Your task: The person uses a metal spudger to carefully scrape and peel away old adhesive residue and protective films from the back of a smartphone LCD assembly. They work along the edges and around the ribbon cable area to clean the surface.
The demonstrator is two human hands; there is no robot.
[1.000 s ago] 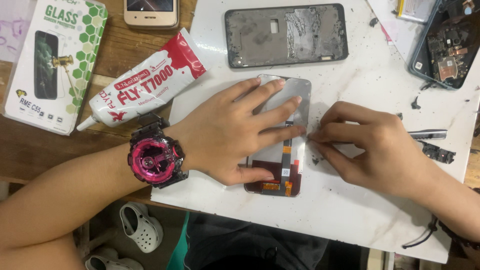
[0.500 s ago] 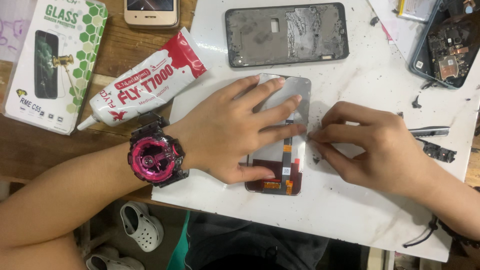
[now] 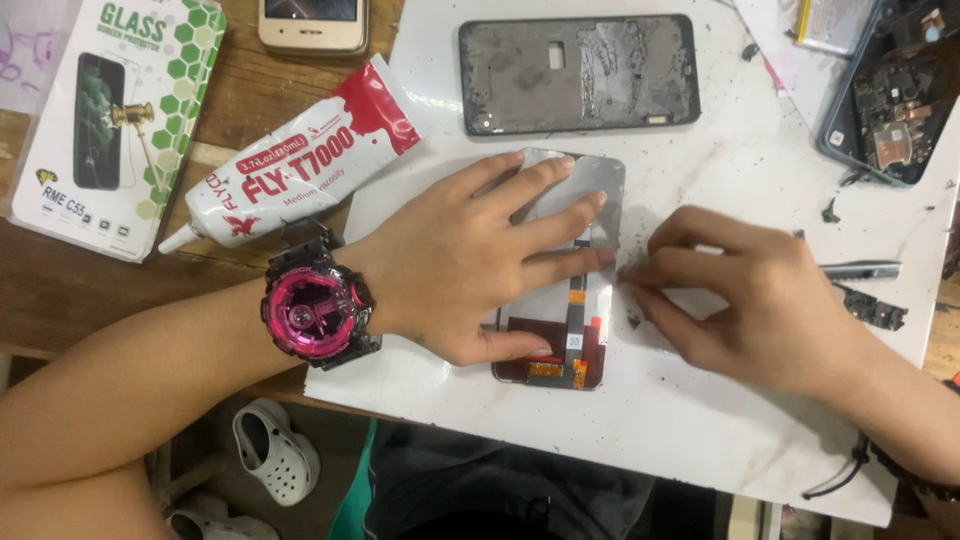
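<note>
Your left hand (image 3: 470, 265) lies flat with fingers spread, pressing the grey rectangular phone display panel (image 3: 575, 270) onto the white marble-patterned board (image 3: 700, 420). Your right hand (image 3: 760, 295) pinches narrowly at the panel's right edge, below the dark empty phone frame (image 3: 578, 73).

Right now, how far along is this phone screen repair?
Done: the frame lies stripped and bare, and the glue is out beside it. In hand: the left hand presses the screen face down while the right hand picks at its edge. Left: the screen and frame are not yet joined.
</note>
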